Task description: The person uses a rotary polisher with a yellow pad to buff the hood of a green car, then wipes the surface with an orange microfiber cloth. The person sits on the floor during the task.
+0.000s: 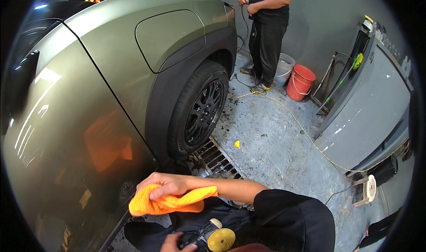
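Right hand [165, 186] presses orange cloth [171, 202] near car door [75, 154]; left hand [175, 243] grips polisher [213, 235].

Right hand [165, 186] stretches across the body, forearm bare, sleeve bunched at the elbow, fingers curled tight in a grip. Left hand [176, 243] sits low near the frame's bottom edge (partly cut off), fingers wrapped closed.
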Demonstrator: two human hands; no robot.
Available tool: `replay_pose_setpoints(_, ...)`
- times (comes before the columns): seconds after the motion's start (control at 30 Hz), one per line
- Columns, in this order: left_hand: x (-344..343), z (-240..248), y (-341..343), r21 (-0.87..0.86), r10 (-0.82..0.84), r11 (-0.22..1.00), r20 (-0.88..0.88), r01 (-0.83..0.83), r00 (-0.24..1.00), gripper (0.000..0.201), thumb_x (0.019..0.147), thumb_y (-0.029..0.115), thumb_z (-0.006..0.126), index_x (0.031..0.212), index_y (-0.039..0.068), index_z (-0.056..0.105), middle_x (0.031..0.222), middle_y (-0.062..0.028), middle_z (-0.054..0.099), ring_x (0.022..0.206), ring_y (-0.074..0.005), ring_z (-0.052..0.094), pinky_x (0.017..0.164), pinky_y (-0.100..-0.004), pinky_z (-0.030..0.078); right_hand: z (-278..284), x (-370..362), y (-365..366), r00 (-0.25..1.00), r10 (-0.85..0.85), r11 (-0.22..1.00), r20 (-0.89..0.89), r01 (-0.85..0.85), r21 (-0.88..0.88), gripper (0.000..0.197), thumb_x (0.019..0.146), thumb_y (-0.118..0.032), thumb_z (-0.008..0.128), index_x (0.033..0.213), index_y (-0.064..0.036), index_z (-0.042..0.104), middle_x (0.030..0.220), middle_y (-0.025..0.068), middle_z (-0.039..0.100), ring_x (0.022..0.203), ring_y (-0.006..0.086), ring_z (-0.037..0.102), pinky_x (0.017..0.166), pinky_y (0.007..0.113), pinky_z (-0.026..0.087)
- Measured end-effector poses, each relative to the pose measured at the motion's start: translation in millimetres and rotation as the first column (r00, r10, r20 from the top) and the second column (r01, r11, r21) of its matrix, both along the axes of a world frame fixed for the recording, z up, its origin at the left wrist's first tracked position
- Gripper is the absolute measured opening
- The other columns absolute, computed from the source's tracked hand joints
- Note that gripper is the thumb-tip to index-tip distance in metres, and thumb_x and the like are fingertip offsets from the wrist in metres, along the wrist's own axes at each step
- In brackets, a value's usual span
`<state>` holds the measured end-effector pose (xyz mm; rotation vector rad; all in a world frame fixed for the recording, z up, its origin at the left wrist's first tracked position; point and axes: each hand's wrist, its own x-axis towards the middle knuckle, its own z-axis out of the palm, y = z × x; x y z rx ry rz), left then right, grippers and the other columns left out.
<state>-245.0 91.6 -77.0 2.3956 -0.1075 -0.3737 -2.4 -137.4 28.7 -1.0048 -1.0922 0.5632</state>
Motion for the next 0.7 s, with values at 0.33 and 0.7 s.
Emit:
replay_pose_setpoints(0.33,68,2,54,-0.596,0.469,0.762,0.237,-0.254,0.851,0.049,0.106,0.018,0.075,0.149,-0.001,0.064,0.143,-0.0100,0.070,0.131,-0.0236,0.066,0.112,-0.0379,0.052,-9,1,27,0.984,-0.089,0.981,0.158,0.114,-0.160,0.043,0.110,-0.027,0.066,0.147,-0.0033,0.066,0.139,0.0138,0.073,0.135,0.0243,0.064,0.119,0.042,0.047)
replay_pose_setpoints(0.7,106,81,63,-0.748,0.462,0.584,-0.013,-0.314,0.887,0.033,0.112,0.031,0.067,0.126,0.001,0.067,0.092,-0.0069,0.074,0.081,-0.0152,0.072,0.074,-0.0296,0.058,0,30,-26,0.883,-0.465,0.836,0.064,0.462,-0.295,0.032,0.106,-0.020,0.077,0.130,0.0012,0.074,0.111,0.0015,0.076,0.102,0.0081,0.068,0.092,0.027,0.055)
